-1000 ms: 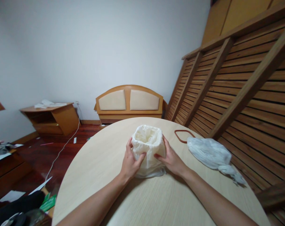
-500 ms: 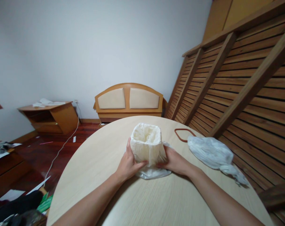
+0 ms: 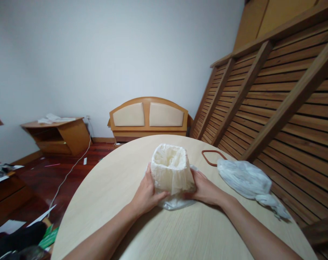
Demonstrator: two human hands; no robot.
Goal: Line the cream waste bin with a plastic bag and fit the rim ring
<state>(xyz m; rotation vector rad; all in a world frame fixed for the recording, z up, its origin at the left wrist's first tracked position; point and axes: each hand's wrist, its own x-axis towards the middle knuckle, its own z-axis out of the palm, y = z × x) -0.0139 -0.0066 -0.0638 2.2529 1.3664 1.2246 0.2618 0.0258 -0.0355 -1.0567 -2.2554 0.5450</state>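
Observation:
A small bin [image 3: 170, 177] lined with a thin whitish plastic bag stands upright on the round pale table [image 3: 104, 195]. The bag is folded over the bin's rim, and its loose lower edge spreads on the tabletop around the base. My left hand [image 3: 149, 191] is wrapped round the bin's left side, with the thumb across the front. On the right side my right hand [image 3: 204, 187] holds the bin through the bag, its fingertips partly hidden. Right of the bin lie a brown rounded ring [image 3: 210, 164] and a bunched whitish plastic bag [image 3: 245, 177].
Slatted wooden panels [image 3: 277, 108] lean along the right, close to the table's edge. Behind the table stands a headboard [image 3: 147, 115]. A low cabinet [image 3: 61, 137] is at the left, with a white cable [image 3: 71, 167] on the floor. Papers and green packets lie at lower left.
Both hands keep their hold on the bagged bin, with the fingers slightly shifted. The whole view has moved a little, so the table and its items appear slightly lower.

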